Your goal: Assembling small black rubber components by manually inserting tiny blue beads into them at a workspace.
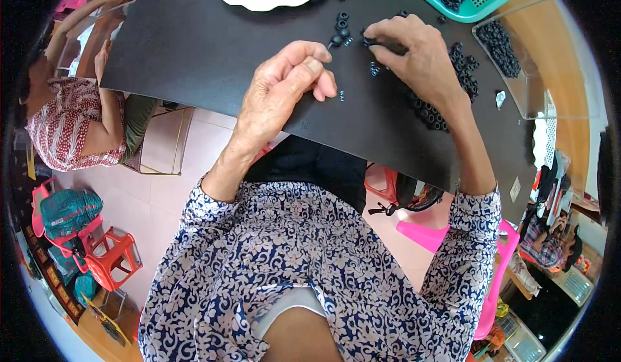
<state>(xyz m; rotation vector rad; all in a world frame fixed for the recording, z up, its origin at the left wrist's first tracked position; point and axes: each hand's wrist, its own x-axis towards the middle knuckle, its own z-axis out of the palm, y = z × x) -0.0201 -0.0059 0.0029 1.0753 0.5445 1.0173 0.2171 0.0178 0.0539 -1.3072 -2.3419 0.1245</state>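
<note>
My left hand (284,84) is closed in a pinch above the table; a thin tip shows at its fingertips, and the rest of what it holds is hidden. My right hand (414,52) pinches a small black plastic part (369,41) between thumb and forefinger. Between the two hands lie a short row of round black parts (343,24) and a small coil spring (348,41). More springs (374,69) rest just below my right fingertips, and a single spring (342,95) is beside my left fingers. Under my right wrist spreads a pile of black ring-like parts (432,116).
A white scalloped plate (265,2) of pale blue springs stands at the far edge. Beyond my right hand are a green basket (498,3) and a clear box (530,97), both with black parts. Another person (81,119) sits at left. A red stool (113,258) stands lower left.
</note>
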